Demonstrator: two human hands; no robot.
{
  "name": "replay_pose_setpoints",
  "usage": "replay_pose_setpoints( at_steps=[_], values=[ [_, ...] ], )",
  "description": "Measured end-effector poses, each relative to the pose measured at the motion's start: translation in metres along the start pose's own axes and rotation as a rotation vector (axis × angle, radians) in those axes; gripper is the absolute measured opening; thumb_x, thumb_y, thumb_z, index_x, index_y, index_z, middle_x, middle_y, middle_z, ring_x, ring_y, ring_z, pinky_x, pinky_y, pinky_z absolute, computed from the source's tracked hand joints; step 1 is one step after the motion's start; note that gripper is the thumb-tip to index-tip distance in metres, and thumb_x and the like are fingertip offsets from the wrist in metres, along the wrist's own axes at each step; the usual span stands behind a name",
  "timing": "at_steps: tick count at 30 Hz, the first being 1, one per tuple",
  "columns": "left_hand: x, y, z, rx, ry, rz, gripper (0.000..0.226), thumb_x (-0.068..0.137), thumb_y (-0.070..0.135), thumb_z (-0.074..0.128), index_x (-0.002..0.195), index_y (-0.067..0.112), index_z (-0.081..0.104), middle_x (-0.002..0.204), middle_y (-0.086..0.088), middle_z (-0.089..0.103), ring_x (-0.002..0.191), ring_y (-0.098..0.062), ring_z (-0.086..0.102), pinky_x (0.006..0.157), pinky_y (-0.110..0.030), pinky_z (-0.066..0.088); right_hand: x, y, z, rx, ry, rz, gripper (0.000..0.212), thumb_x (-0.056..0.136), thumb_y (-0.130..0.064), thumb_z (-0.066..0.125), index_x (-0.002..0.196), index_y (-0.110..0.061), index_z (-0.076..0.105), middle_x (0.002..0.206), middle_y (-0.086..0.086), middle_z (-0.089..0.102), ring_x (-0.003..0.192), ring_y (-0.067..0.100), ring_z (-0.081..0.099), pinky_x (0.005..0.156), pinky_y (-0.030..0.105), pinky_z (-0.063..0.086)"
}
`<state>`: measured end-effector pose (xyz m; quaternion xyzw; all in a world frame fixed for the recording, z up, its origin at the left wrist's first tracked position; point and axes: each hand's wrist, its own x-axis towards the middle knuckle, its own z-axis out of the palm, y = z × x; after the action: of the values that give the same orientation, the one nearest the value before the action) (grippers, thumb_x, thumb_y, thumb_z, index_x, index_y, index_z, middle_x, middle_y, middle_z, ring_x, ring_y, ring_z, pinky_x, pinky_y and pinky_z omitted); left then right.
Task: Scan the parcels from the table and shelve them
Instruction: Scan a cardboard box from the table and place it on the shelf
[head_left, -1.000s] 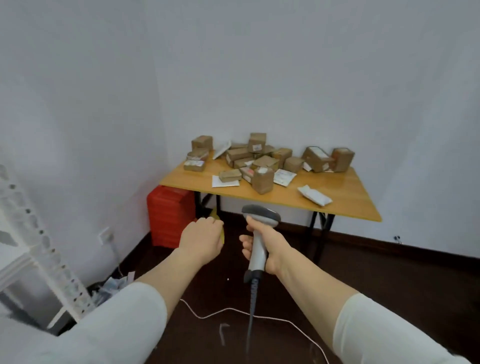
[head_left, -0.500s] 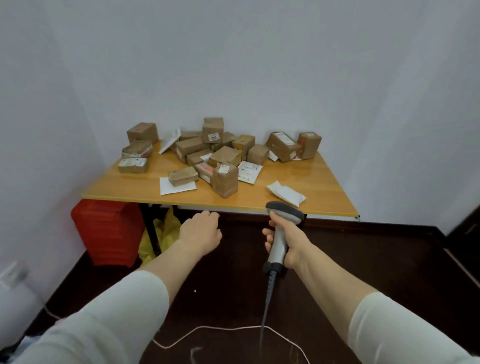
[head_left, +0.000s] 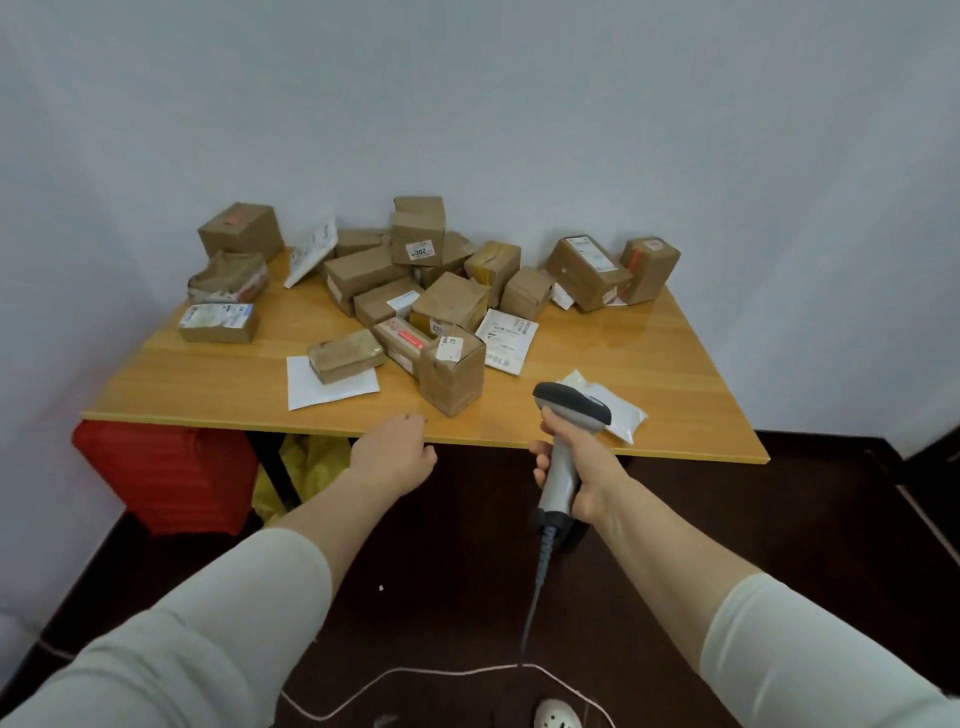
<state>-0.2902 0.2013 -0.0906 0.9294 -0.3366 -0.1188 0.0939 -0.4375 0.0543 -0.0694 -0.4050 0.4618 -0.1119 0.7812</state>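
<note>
A person stands at a wooden table (head_left: 649, 374), seen from their own head. Over the last second the table has drawn much nearer, and a metal shelf seen earlier at the left has dropped out of view. The left hand (head_left: 395, 449) now reaches the table's front edge, fingers loosely curled, holding nothing. The right hand (head_left: 576, 462) grips the handle of a grey barcode scanner (head_left: 571, 408), its cable (head_left: 530, 597) trailing to the floor. Brown cardboard parcels (head_left: 452, 301) lie heaped across the table. The nearest box (head_left: 452, 371) sits just beyond the left hand, so picking one up to scan looks imminent.
</note>
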Motion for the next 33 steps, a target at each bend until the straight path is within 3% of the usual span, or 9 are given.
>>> replay_pose_setpoints(
  at_steps=[7,13,17,20,22,25,29,33],
  values=[
    [0.076,0.018,0.005,-0.004,0.005,-0.106,0.055,0.093,0.040,0.052,0.141,0.017,0.038,0.138,-0.005,0.047,0.123,-0.023,0.047,0.091,-0.035,0.045,0.089,-0.030,0.006,-0.070,-0.080,0.060,0.044,0.077,-0.035,0.078,0.109,-0.010,0.062,0.071,0.007,0.067,0.050,0.011,0.058,0.051,0.025,0.052],
    [0.152,0.049,0.015,-0.107,0.036,-0.247,0.082,0.088,0.042,0.062,0.151,0.012,0.018,0.152,-0.009,0.028,0.139,-0.027,0.025,0.113,-0.039,0.026,0.167,-0.070,-0.006,-0.163,-0.146,0.118,0.038,0.078,-0.031,0.078,0.105,-0.008,0.063,0.071,0.008,0.068,0.052,0.014,0.058,0.051,0.026,0.050],
    [0.192,0.052,0.019,-0.069,0.044,-0.333,0.088,0.085,0.039,0.065,0.151,0.007,0.015,0.155,-0.013,0.020,0.143,-0.030,0.014,0.116,-0.038,0.016,0.209,-0.087,-0.010,-0.173,-0.197,0.195,0.029,0.079,-0.029,0.078,0.094,-0.008,0.064,0.072,0.008,0.068,0.056,0.015,0.060,0.053,0.026,0.050],
    [0.207,0.048,0.023,-0.092,-0.042,-0.428,0.101,0.081,0.036,0.069,0.152,0.004,0.005,0.159,-0.013,0.009,0.147,-0.031,0.001,0.118,-0.040,0.010,0.230,-0.088,-0.010,-0.173,-0.224,0.261,0.031,0.079,-0.029,0.078,0.096,-0.008,0.063,0.075,0.009,0.068,0.055,0.014,0.062,0.052,0.026,0.051],
    [0.212,0.048,0.024,-0.113,-0.085,-0.443,0.104,0.078,0.033,0.072,0.151,0.004,0.004,0.156,-0.015,0.017,0.144,-0.034,0.010,0.116,-0.040,0.016,0.239,-0.086,-0.012,-0.162,-0.238,0.297,0.036,0.078,-0.029,0.078,0.102,-0.007,0.063,0.077,0.010,0.069,0.055,0.014,0.063,0.053,0.026,0.052],
    [0.210,0.054,0.024,-0.082,-0.068,-0.408,0.098,0.072,0.031,0.078,0.147,0.009,0.019,0.138,-0.017,0.035,0.129,-0.034,0.030,0.105,-0.038,0.031,0.250,-0.084,-0.012,-0.164,-0.238,0.314,0.046,0.076,-0.030,0.080,0.111,-0.006,0.062,0.083,0.011,0.071,0.060,0.017,0.066,0.054,0.027,0.054],
    [0.185,0.064,0.045,-0.076,0.025,-0.235,0.086,0.068,0.018,0.080,0.138,0.014,0.030,0.134,-0.009,0.028,0.129,-0.027,0.030,0.100,-0.034,0.039,0.257,-0.081,-0.011,-0.170,-0.207,0.283,0.058,0.070,-0.033,0.083,0.118,-0.010,0.059,0.098,0.015,0.072,0.085,0.028,0.071,0.077,0.041,0.059],
    [0.153,0.068,0.083,-0.122,0.081,-0.067,0.079,0.069,0.012,0.077,0.129,0.021,0.025,0.142,-0.015,0.019,0.133,-0.033,0.029,0.102,-0.037,0.043,0.251,-0.067,-0.009,-0.134,-0.197,0.306,0.058,0.071,-0.029,0.083,0.120,-0.010,0.059,0.097,0.015,0.071,0.084,0.029,0.071,0.083,0.045,0.057]
  ],
)
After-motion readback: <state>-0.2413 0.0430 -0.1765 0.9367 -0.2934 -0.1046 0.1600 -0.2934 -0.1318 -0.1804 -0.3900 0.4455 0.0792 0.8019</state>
